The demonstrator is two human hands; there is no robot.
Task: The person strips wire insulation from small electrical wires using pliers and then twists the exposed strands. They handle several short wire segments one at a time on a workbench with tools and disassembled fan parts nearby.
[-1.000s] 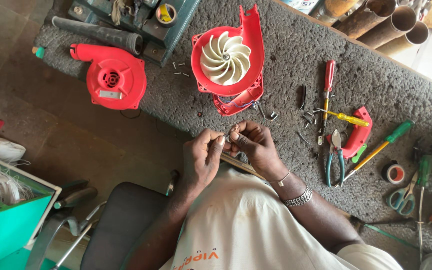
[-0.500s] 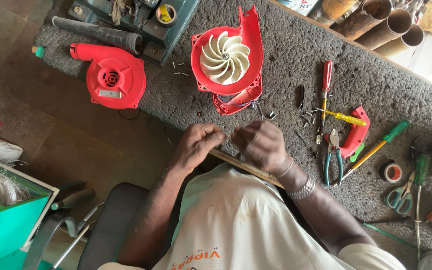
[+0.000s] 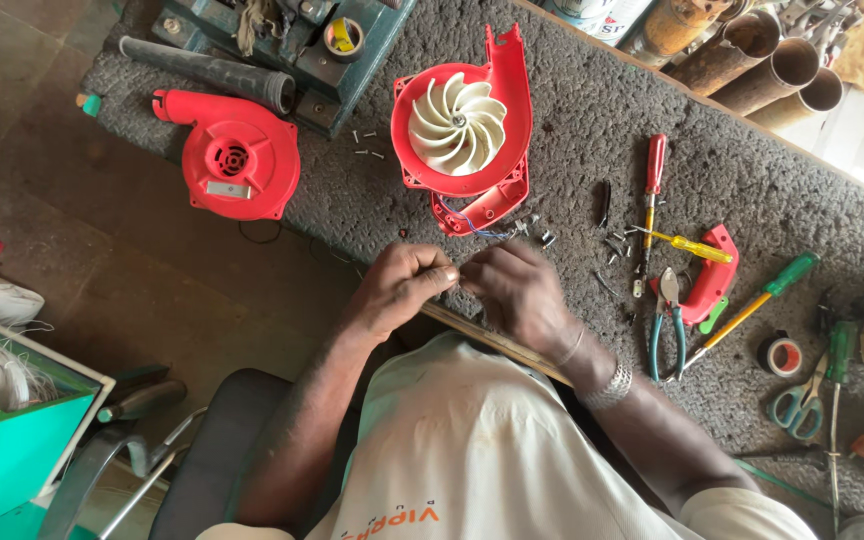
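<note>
Red blower housing [image 3: 472,130] lies opened, fan exposed, screws [image 3: 612,245] loose; your left hand [image 3: 402,290] and right hand [image 3: 517,295] meet, fingertips pinching something too small to identify.

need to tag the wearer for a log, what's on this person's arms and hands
Both arms are bare up to short sleeves of a pale cream shirt with orange lettering near its hem. The right hand has a silver metal band at the wrist and a thin bangle just above it. The left hand wears nothing; no gloves.
</note>
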